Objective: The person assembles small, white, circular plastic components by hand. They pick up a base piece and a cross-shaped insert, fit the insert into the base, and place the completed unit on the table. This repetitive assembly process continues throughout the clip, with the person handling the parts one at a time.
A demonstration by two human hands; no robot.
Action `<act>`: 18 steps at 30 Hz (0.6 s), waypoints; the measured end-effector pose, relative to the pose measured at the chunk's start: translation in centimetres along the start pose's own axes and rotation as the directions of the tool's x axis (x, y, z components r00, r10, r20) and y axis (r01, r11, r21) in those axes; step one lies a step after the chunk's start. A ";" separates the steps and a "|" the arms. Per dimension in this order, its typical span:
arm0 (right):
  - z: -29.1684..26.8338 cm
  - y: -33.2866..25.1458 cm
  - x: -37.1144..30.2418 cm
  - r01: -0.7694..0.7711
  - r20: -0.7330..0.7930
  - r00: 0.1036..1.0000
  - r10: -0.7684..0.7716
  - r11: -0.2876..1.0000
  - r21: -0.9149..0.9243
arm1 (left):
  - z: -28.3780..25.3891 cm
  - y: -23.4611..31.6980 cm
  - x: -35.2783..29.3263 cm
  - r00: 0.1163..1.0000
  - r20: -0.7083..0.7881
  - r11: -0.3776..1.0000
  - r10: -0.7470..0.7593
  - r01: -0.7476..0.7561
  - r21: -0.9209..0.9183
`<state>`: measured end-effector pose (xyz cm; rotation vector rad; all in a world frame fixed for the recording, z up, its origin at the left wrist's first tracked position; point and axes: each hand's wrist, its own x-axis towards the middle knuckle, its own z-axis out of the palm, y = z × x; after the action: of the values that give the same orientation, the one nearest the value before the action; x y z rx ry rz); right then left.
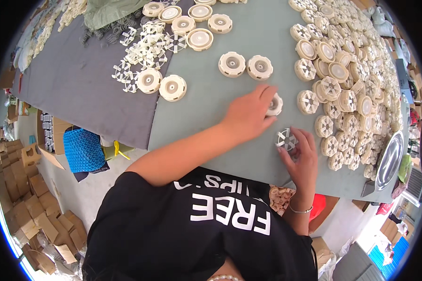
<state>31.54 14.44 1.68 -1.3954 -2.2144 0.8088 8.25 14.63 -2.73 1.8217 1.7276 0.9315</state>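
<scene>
My left hand (251, 111) is closed round a cream round plastic housing (275, 106) on the table; the fingers cover much of it. Beside it, my right hand (302, 157) pinches a white spoked disc (286, 140) between thumb and fingers, just above or on the table top; I cannot tell which. Two more cream housings (232, 64) with grey centres sit side by side beyond my left hand. Another pair of housings (173, 88) stands farther left, next to a heap of loose white spoked rings (147, 49).
Piled spoked cream parts (349, 98) cover the table's right side. Several more housings (199, 39) stand at the far left. Dark springs (112, 33) lie under a green bag (111, 11). A shiny metal bowl (390, 159) rests at the right edge. Cardboard boxes (26, 187) fill the left floor.
</scene>
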 end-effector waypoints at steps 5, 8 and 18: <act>-0.8 1.2 0.2 -0.024 0.109 0.994 0.013 0.994 0.108 | -2.5 -1.4 -4.8 0.992 0.084 0.992 0.099 -0.091 -0.089; -0.9 0.9 0.7 -0.041 0.094 0.995 0.030 0.992 0.116 | -4.6 0.2 -6.7 0.971 0.233 0.972 -0.058 0.108 -0.210; 1.6 -4.8 3.6 0.231 0.216 0.943 -0.253 0.965 0.121 | -4.7 -0.4 -7.3 0.972 0.164 0.865 -0.171 0.228 -0.448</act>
<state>25.82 15.69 3.76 -1.0017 -2.4247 1.0121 4.70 6.89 -1.05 1.3302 1.4310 1.0204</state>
